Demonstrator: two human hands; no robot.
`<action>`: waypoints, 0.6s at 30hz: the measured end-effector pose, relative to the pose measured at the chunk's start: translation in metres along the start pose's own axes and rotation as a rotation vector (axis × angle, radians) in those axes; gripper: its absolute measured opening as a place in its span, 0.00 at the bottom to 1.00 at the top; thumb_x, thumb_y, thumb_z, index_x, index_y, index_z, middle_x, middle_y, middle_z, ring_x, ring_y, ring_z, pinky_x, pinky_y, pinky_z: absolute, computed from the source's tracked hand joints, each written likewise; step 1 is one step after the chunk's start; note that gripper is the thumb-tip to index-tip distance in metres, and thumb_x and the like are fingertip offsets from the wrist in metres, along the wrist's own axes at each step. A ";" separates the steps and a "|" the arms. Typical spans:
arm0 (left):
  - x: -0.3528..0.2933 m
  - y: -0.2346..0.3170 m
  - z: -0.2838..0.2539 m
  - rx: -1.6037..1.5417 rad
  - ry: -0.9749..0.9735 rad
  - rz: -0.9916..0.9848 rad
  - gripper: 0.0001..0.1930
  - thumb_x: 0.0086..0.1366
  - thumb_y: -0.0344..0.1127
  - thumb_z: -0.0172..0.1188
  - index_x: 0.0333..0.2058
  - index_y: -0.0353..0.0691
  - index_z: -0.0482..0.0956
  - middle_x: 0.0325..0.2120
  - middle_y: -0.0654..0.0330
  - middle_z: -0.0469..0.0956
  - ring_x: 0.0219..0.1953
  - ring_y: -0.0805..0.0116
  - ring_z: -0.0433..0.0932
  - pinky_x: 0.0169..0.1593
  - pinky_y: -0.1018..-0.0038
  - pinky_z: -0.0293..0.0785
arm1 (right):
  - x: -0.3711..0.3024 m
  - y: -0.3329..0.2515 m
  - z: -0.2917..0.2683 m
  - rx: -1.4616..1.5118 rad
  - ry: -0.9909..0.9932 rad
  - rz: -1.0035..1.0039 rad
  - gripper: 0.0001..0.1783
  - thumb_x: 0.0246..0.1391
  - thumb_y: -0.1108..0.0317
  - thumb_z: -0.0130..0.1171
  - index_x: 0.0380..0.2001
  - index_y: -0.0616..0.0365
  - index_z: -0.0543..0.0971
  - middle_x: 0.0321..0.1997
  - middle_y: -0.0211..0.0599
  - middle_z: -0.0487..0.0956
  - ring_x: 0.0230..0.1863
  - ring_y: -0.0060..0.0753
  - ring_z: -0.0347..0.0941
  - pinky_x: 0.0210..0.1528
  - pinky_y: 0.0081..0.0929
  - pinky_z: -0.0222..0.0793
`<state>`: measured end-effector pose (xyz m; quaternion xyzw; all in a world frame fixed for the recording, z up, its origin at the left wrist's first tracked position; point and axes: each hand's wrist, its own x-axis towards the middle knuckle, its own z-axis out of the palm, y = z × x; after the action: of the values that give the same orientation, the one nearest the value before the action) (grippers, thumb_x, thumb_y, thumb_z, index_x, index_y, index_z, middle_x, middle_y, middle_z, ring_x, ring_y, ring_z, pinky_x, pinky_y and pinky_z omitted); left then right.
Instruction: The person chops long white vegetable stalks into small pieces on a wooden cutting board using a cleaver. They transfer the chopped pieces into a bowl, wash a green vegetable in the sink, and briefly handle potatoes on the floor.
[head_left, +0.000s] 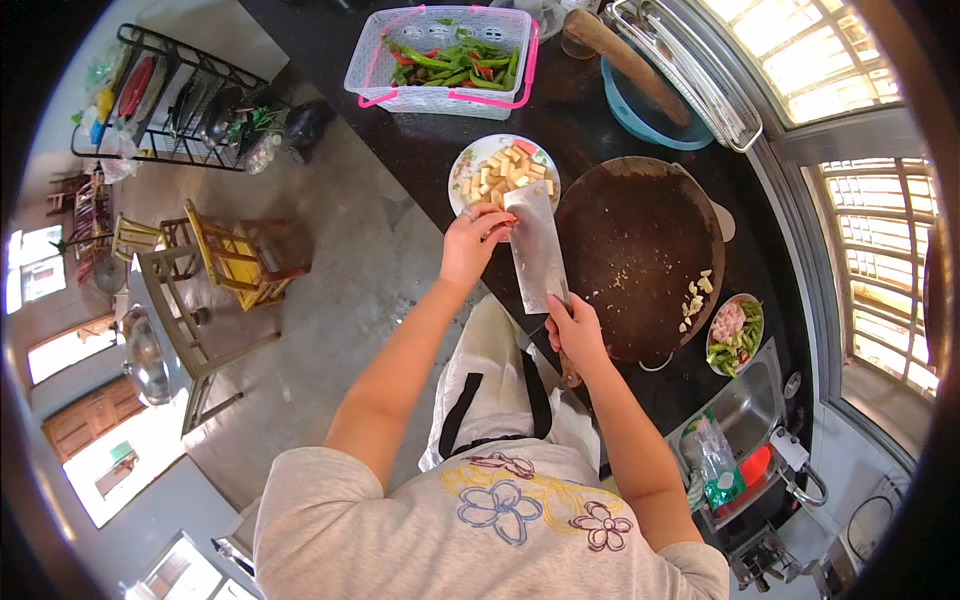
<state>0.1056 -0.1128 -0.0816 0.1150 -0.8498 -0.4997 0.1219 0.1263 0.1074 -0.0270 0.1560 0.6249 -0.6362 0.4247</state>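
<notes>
My right hand [578,332] is wrapped round the wooden handle of a cleaver [536,255]. Its broad steel blade points away from me, left of a round, dark wooden chopping board [640,260]. My left hand [474,238] is closed in a pinch at the blade's left edge, near its far end. Small red pieces of food [509,223] show at the fingertips. Just beyond that hand lies a flowered white plate [462,168] with pale cut sticks [494,178] and some pink bits. Chopped garlic [692,300] rests on the board's right side.
A clear basket with pink handles [438,98] holds green and red peppers at the far side. A small bowl [713,362] of sliced peppers and pink pieces stands right of the board, by a sink [750,400]. Beyond are a blue basin [630,110] and a wire rack [735,125].
</notes>
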 end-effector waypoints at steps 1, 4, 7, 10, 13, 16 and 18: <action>0.002 -0.014 0.000 -0.016 -0.018 0.021 0.10 0.54 0.24 0.66 0.36 0.41 0.84 0.38 0.60 0.78 0.37 0.66 0.81 0.37 0.71 0.78 | 0.002 -0.001 0.003 0.002 0.009 0.018 0.11 0.63 0.61 0.54 0.33 0.58 0.72 0.17 0.25 0.66 0.14 0.16 0.59 0.16 0.19 0.56; 0.006 -0.022 -0.004 0.128 -0.046 0.220 0.11 0.52 0.24 0.67 0.36 0.41 0.84 0.38 0.59 0.78 0.37 0.65 0.80 0.38 0.71 0.78 | 0.001 -0.002 -0.001 -0.008 0.046 0.028 0.12 0.63 0.61 0.54 0.32 0.58 0.72 0.17 0.25 0.67 0.14 0.16 0.59 0.15 0.20 0.56; 0.011 -0.023 -0.007 0.272 -0.022 0.390 0.12 0.48 0.28 0.69 0.34 0.43 0.84 0.38 0.59 0.78 0.38 0.60 0.78 0.40 0.67 0.77 | -0.007 0.006 -0.015 0.034 0.066 0.002 0.12 0.63 0.61 0.55 0.32 0.59 0.72 0.17 0.25 0.67 0.14 0.16 0.59 0.15 0.20 0.56; 0.013 -0.014 -0.009 0.295 -0.002 0.291 0.14 0.46 0.31 0.71 0.34 0.44 0.84 0.37 0.58 0.77 0.39 0.56 0.77 0.43 0.64 0.75 | -0.020 0.018 -0.029 0.100 0.108 -0.066 0.12 0.63 0.62 0.54 0.32 0.60 0.72 0.17 0.26 0.67 0.14 0.17 0.60 0.15 0.20 0.55; 0.018 0.012 0.007 0.224 -0.011 0.282 0.12 0.50 0.27 0.70 0.36 0.43 0.83 0.35 0.58 0.75 0.34 0.59 0.77 0.37 0.67 0.75 | -0.045 0.023 -0.046 0.243 0.203 -0.113 0.11 0.63 0.63 0.54 0.32 0.60 0.72 0.17 0.26 0.67 0.13 0.17 0.60 0.15 0.20 0.55; 0.027 0.055 0.054 0.151 -0.122 0.408 0.10 0.54 0.27 0.68 0.36 0.42 0.83 0.34 0.58 0.75 0.37 0.58 0.76 0.39 0.67 0.74 | -0.072 0.042 -0.068 0.379 0.380 -0.172 0.11 0.63 0.63 0.54 0.32 0.60 0.72 0.17 0.27 0.67 0.13 0.17 0.60 0.15 0.20 0.55; 0.028 0.085 0.097 0.092 -0.293 0.504 0.10 0.56 0.29 0.66 0.38 0.42 0.82 0.37 0.57 0.76 0.41 0.56 0.75 0.44 0.66 0.73 | -0.089 0.059 -0.083 0.489 0.491 -0.218 0.11 0.63 0.63 0.54 0.32 0.59 0.70 0.17 0.27 0.66 0.13 0.17 0.60 0.15 0.20 0.56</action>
<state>0.0416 -0.0016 -0.0500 -0.1676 -0.8820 -0.4258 0.1129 0.1946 0.2240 -0.0150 0.3338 0.5506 -0.7519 0.1417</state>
